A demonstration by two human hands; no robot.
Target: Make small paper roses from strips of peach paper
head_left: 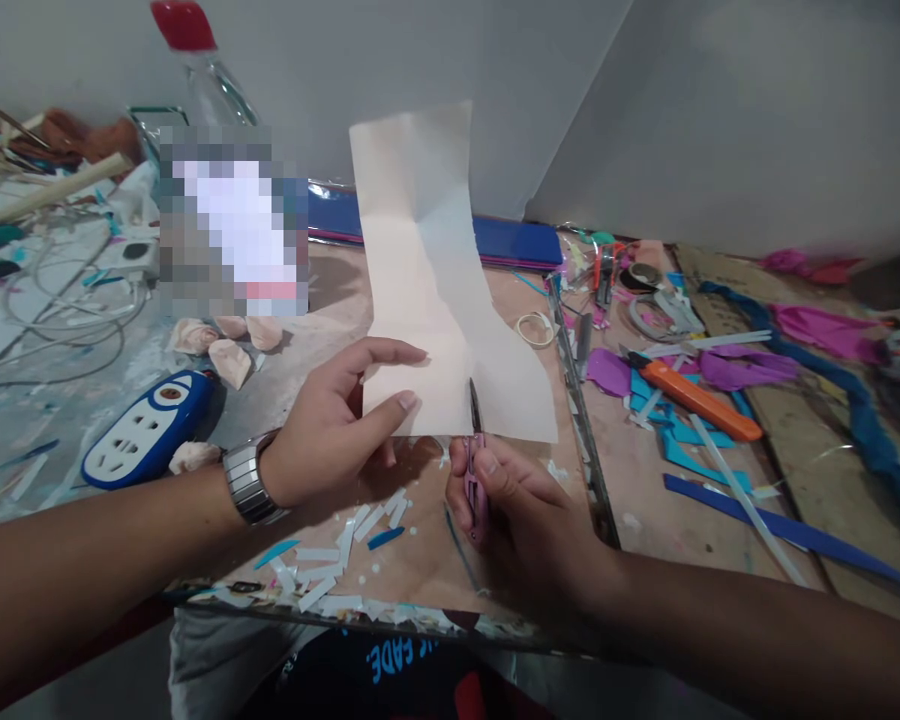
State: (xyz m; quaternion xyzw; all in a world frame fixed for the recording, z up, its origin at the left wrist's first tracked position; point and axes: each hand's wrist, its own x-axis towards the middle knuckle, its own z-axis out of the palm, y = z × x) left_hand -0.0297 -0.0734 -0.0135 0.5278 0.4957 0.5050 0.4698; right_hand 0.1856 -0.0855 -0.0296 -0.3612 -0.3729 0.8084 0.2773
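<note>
Left hand: here it is, the left hand (330, 425), gripping the cream paper sheet (420, 270) near its lower left edge, thumb and forefinger on top, a metal-banded wristwatch (251, 483) at the wrist.
Right hand: closed firmly around the pink-handled scissors (475, 405), and this right hand (529, 500) sits just below the paper's bottom edge.
Blade: dark, pointing away from the person, lying over the lower part of the sheet!
Paper: held above the desk (420, 575), between the two hands, narrow in the middle, flaring at the lower right, its far end tilting up towards the wall.
Below the hands: white offcuts (349, 535) scattered near the front edge.
Out left: a blue-and-white power strip (139, 435), peach-coloured pieces (231, 362) just beyond it, and a red-capped bottle (210, 90) further back.
Out right: an orange utility knife (701, 400), a long blue strip (780, 525) nearer the person.
Behind the paper: a flat blue pack (517, 243) by the wall.
</note>
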